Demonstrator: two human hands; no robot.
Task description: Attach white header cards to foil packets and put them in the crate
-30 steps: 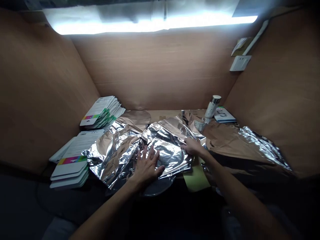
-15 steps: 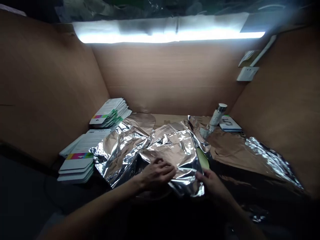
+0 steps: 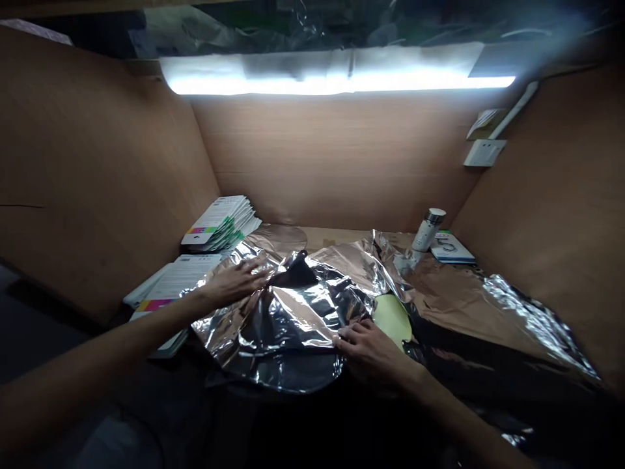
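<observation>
Crumpled silvery film [image 3: 303,309] covers the middle of the table, with a dark piece standing up near its centre. My left hand [image 3: 239,281] lies on the film's left part, fingers spread and pointing right. At the film's right edge rests my right hand [image 3: 364,339], its fingers bent together on the sheet; whether they pinch it is hard to tell. Just beyond the right hand, a pale yellow-green rounded sheet [image 3: 393,319] shows from under the film.
Stacks of printed white cards [image 3: 219,221] stand at the left. At the back right are a white bottle [image 3: 428,229] and a small pack [image 3: 452,247]. More film [image 3: 537,319] stretches along the right. Wooden panels [image 3: 332,156] enclose three sides below a bright lamp.
My left hand has moved left and away from me, and its fingers have spread. My right hand has shifted left. The film has been turned over or refolded, and more of the yellow-green sheet shows.
</observation>
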